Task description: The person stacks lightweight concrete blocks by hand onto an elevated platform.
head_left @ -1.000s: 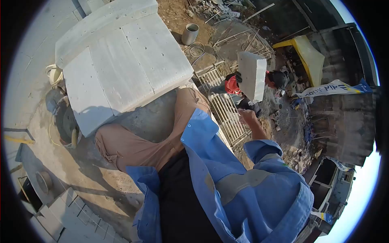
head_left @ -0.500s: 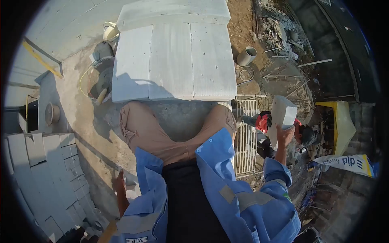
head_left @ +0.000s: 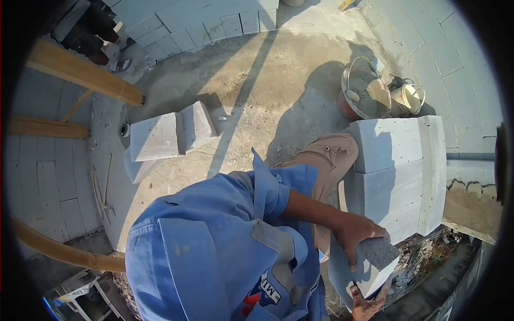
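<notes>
A pale block (head_left: 375,278) with a grey, rough-textured patch at its upper end is held at the lower right, beside the low block wall (head_left: 393,176). My left hand (head_left: 357,230) reaches across from the blue sleeve and grips the upper end of the block. Below it, my right hand (head_left: 369,304) has its fingers against the block's lower edge. My right forearm is mostly out of view. My bent knee in brown trousers touches or nearly touches the wall's near side.
Two loose blocks (head_left: 155,137) lie on the floor at left. Mortar fills a large bucket (head_left: 369,93), with a white pail (head_left: 408,100) beside it. Wooden beams (head_left: 83,69) cross the left side. Another person's legs (head_left: 91,32) show at upper left.
The view has swung left. My left hand has moved from beside my body onto the block. The gloved hands near the block are out of view; my right hand still holds it.
</notes>
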### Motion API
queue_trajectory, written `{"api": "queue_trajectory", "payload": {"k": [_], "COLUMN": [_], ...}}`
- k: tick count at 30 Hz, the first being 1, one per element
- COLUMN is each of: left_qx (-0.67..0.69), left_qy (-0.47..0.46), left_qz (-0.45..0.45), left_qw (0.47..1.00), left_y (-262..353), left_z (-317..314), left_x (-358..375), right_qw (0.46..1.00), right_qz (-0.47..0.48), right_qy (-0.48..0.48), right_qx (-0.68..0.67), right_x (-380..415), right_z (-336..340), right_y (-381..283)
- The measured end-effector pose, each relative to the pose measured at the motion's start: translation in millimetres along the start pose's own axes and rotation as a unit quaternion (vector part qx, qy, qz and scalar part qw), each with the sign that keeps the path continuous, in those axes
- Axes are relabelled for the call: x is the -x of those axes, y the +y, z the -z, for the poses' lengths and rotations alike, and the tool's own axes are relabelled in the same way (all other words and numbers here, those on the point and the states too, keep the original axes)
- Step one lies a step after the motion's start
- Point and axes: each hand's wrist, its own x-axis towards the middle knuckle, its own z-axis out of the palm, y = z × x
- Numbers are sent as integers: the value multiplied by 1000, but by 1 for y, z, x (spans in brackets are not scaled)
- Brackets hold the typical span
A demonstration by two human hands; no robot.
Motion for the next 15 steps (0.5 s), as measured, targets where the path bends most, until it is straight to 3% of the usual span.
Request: {"api": "queue_trajectory", "payload": {"k": [1, 3, 5, 7, 8, 9, 11, 12, 15], "left_qx": [-1, -2, 56, 170, 172, 195, 207, 222, 209], "left_qy": [19, 199, 340, 486, 544, 602, 738, 776, 862], "left_qz": [0, 84, 128, 141, 147, 163, 134, 113, 33], "left_qw": [1000, 976, 930, 846, 808, 757, 629, 579, 461], "left_y": [0, 19, 33, 46, 42, 40, 36, 28, 6], "left_z": [9, 49, 78, 90, 96, 95, 81, 72, 56], "left_x": [15, 74, 132, 195, 229, 263, 311, 336, 409], "right_qw": [998, 988, 991, 981, 966, 965, 969, 980, 994], "right_qz": [62, 152, 110, 179, 234, 242, 183, 167, 100], "right_qy": [-9, -7, 18, 61, 112, 105, 97, 89, 11], "right_qx": [-12, -39, -72, -33, 7, 2, -132, -60, -28], "right_x": [-34, -97, -144, -179, -193, -202, -221, -230, -248], "right_z": [-3, -11, -18, -15, -16, -20, -32, -36, -57], "right_y": [-16, -57, -107, -128, -132, -128, -111, -99, -50]}}
